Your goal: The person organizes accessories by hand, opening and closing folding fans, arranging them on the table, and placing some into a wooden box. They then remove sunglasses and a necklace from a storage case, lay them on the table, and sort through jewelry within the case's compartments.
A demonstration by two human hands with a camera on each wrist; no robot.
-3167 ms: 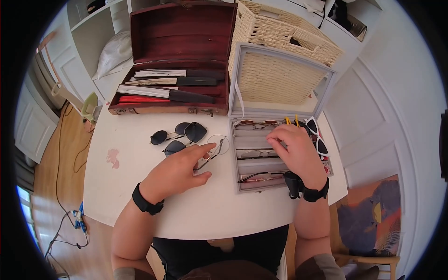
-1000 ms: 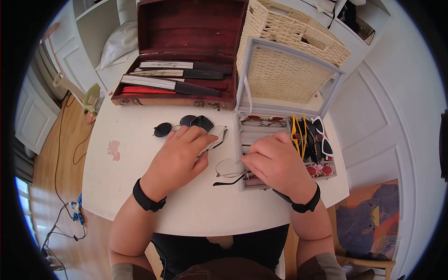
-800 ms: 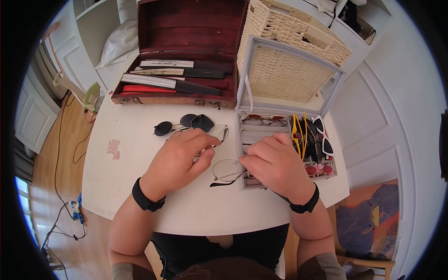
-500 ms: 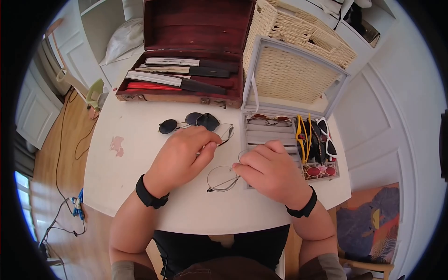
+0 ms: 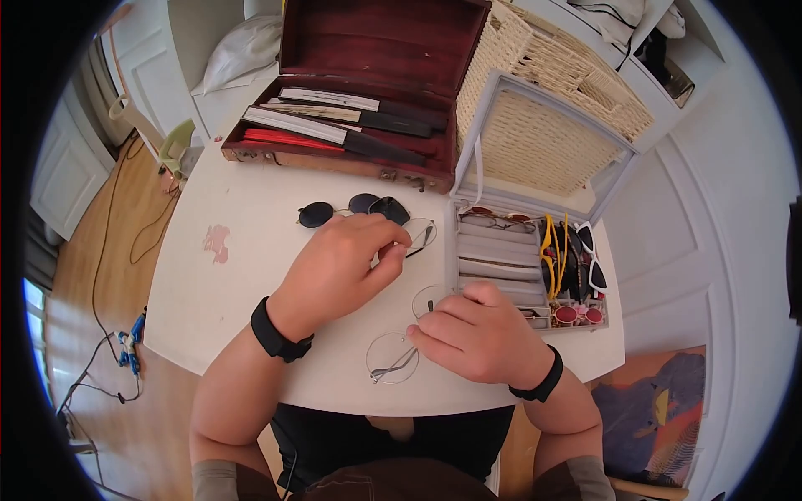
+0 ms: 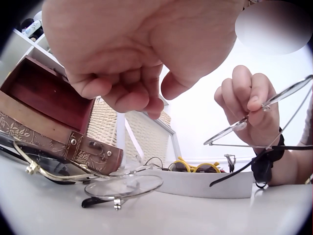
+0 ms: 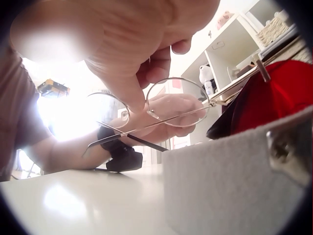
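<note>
My right hand pinches round wire-rimmed glasses at the bridge, above the table just left of the grey compartment case; their temples are folded across the lenses in the right wrist view. My left hand hovers palm down with loosely curled fingers, holding nothing in the left wrist view. Below its fingertips, another clear-lensed pair lies on the table. Dark sunglasses are beyond that hand, partly hidden by it. The case holds several pairs, including yellow-framed and white-framed ones.
A dark red chest stands open at the back left, with black-and-white slatted items inside. Behind the case's raised glass lid is a wicker basket. A pinkish patch marks the white table's left side.
My right hand has reached into the case, then come out leftward and toward the body with the wire-rimmed glasses. The left hand's fingers have curled in more. The head view has shifted.
</note>
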